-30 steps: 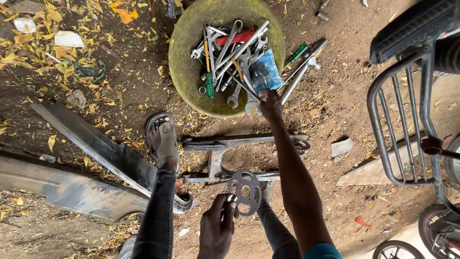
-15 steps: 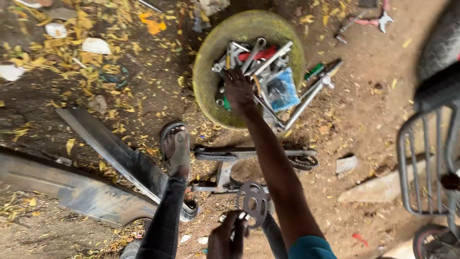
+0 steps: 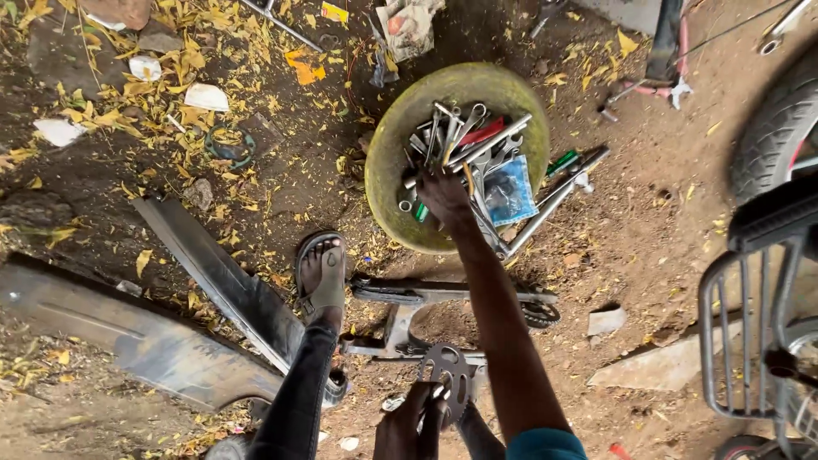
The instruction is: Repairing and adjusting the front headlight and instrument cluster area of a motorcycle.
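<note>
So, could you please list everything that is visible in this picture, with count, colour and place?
basin: one, yellow-green, top centre on the dirt
wrenches and spanners: many, silver, inside the basin
blue packet: one, in the basin, right side
sprocket disc: one, grey, bottom centre
metal frame part: one, grey, below the basin
metal panels: two, dark grey, left
wire rack: one, grey, right edge
tyre: one, black, top right
sandalled foot: one, centre-left
left hand: holds the sprocket disc
right hand: reaches among the wrenches
</note>
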